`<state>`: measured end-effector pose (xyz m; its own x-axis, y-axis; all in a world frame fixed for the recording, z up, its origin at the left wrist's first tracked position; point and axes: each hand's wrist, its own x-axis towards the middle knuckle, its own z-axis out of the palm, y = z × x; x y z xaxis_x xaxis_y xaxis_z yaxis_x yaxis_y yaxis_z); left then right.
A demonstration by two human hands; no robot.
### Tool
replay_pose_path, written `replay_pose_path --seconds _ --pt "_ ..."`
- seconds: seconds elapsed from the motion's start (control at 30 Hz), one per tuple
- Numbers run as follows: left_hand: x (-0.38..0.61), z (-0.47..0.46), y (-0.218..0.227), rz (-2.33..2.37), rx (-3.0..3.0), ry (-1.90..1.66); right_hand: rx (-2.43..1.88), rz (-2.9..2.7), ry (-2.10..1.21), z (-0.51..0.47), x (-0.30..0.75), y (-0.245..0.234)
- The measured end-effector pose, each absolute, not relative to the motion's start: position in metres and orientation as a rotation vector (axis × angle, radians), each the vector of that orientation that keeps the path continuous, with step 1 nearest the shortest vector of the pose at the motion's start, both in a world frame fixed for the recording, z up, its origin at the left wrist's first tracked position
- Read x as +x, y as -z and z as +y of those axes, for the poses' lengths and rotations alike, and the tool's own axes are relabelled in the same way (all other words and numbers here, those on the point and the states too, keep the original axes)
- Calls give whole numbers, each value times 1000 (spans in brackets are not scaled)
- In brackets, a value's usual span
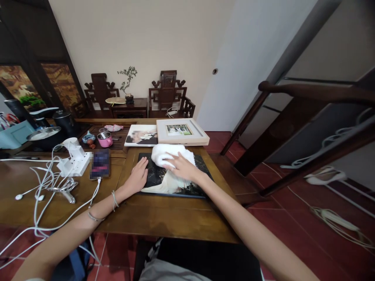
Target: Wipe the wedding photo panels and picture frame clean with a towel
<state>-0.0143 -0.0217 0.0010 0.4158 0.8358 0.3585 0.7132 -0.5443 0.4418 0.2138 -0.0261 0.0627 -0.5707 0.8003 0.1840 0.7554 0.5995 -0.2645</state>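
A dark photo panel (155, 177) with a pale dress in its picture lies flat on the wooden table. On its upper part rests a white towel (164, 152), bunched up. My right hand (183, 168) presses on the towel from above, fingers spread over the cloth. At the panel's left edge lies my left hand (139, 175), fingers stretched out, holding the panel's side down without gripping it. The towel and my right forearm hide part of the picture.
Behind the panel are a framed photo (183, 136) and a white-edged photo panel (137, 142). To the left lie a phone (100, 164), a power strip (77, 164) and tangled white cables. A pink cup (105, 139) stands beyond. A wooden chair (263, 136) stands at the right.
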Motion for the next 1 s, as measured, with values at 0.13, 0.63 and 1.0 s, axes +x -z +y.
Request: replay_pose_path --seconds 0.13,0.63,1.0 --pt "-14 -21 -1 1361 2447 -827 -1345 -2523 -177 -8 205 -64" --pt "-14 -20 4 1358 2434 -843 -1168 -2641 -299 -111 224 -71" --pt "-11 -33 -30 1304 2075 -1237 -1036 -2680 -226 -70 180 -68"
